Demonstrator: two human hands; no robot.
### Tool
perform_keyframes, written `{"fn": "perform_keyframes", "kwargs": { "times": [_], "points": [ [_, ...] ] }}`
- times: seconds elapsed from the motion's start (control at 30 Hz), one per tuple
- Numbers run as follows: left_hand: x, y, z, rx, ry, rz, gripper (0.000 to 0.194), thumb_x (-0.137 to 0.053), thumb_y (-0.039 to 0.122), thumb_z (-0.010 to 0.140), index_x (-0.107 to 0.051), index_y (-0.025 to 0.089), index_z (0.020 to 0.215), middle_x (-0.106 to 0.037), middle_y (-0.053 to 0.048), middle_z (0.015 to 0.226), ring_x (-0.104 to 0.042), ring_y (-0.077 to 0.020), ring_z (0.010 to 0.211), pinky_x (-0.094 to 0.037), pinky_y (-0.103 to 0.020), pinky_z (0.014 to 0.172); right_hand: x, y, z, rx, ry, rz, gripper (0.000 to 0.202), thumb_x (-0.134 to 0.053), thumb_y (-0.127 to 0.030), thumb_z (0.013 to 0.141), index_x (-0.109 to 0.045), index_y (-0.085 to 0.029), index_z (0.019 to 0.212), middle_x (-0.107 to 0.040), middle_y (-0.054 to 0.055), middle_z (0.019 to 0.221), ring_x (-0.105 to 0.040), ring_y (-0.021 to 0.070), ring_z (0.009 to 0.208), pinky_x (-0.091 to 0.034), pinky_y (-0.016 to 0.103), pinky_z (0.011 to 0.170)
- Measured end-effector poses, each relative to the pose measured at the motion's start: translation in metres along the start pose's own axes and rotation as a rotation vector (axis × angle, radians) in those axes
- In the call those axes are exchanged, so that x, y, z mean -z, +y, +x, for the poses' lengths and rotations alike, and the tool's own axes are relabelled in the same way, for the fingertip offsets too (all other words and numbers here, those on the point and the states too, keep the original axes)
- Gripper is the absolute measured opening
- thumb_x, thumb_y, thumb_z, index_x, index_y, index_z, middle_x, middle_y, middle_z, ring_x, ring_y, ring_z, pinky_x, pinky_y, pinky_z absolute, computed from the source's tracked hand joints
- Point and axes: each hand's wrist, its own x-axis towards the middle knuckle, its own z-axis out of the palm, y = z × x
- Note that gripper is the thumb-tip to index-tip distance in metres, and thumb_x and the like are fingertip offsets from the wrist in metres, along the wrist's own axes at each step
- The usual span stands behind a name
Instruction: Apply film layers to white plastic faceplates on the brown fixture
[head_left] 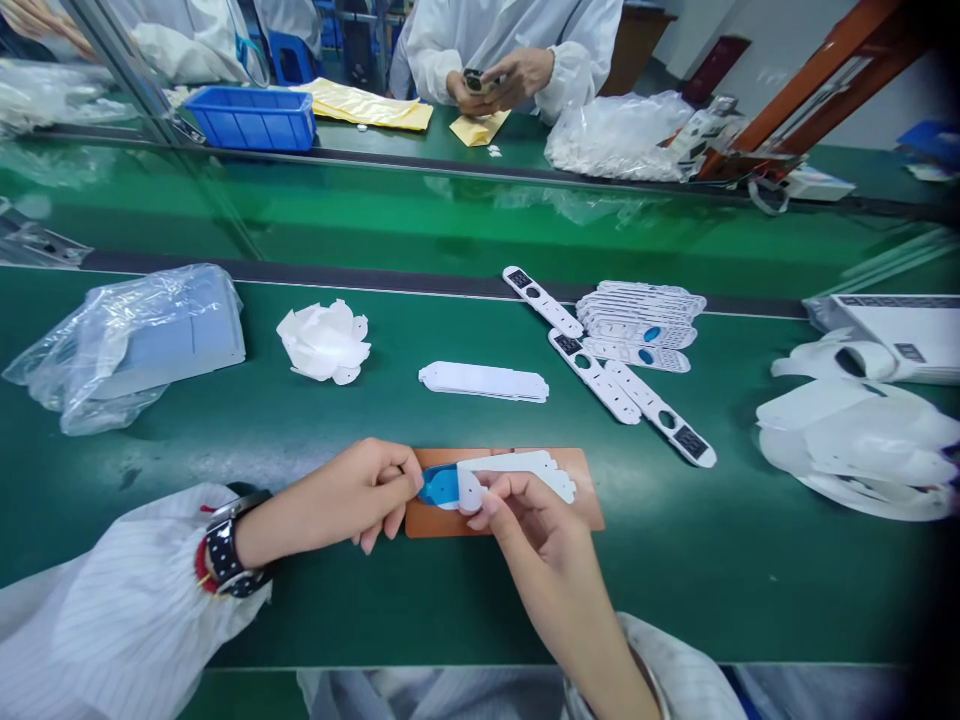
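My left hand [379,487] is closed, its fingertips pinching the left end of a blue film piece [441,486]. My right hand [538,540] is closed too, pinching a white rounded backing sheet [470,490] that overlaps the blue film's right part. Whether the two are still joined I cannot tell. Under both lies a brown-orange board [585,490], with white strips [525,462] fanned out on it. Just beyond the board, a stack of long white strips [484,381] rests on the green table.
Printed white strips with dark windows [637,320] lie at the back right. Crumpled white pieces [326,340] and a plastic-wrapped stack [172,335] are on the left. A pile of white sheets [855,450] sits far right. Across the divider, a person's hands [499,85] hold a small object.
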Motion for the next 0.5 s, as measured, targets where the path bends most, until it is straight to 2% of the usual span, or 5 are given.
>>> {"fn": "perform_keyframes", "kwargs": {
  "times": [0.1,0.27,0.37,0.5],
  "points": [
    [0.001,-0.001,0.000,0.002,-0.011,0.016,0.022,-0.044,0.031,0.088,-0.050,0.016,0.072,-0.056,0.004,0.052,-0.046,-0.0059,0.035,-0.035,-0.014,0.038,-0.001,0.000,0.001,0.003,0.010,0.000,0.025,-0.054,-0.041,0.086,-0.056,-0.019,0.075,-0.063,0.005,0.086,-0.063,0.0150,0.078,-0.054,0.025,0.069],
    [0.004,-0.002,-0.001,-0.003,-0.032,0.006,0.026,-0.045,0.036,0.089,-0.050,0.016,0.072,-0.057,0.004,0.053,-0.048,-0.0060,0.036,-0.035,-0.014,0.038,0.010,-0.004,-0.001,0.029,0.079,-0.065,0.027,-0.055,-0.044,0.085,-0.058,-0.020,0.072,-0.066,0.005,0.085,-0.063,0.0161,0.076,-0.054,0.027,0.071],
    [0.007,-0.002,-0.001,-0.014,-0.048,0.017,0.029,-0.045,0.037,0.090,-0.050,0.016,0.070,-0.057,0.004,0.053,-0.048,-0.0058,0.036,-0.035,-0.014,0.039,0.028,-0.005,-0.003,0.037,0.149,-0.147,0.030,-0.056,-0.046,0.083,-0.059,-0.020,0.067,-0.066,0.005,0.079,-0.064,0.0192,0.084,-0.054,0.026,0.073],
    [0.008,-0.003,-0.001,-0.043,-0.073,0.022,0.030,-0.046,0.037,0.090,-0.051,0.016,0.070,-0.058,0.004,0.054,-0.049,-0.0059,0.038,-0.036,-0.014,0.040,0.064,-0.001,-0.003,0.025,0.284,-0.254,0.028,-0.060,-0.048,0.079,-0.059,-0.022,0.070,-0.065,0.003,0.070,-0.064,0.0189,0.077,-0.054,0.025,0.067]
  ]
}}
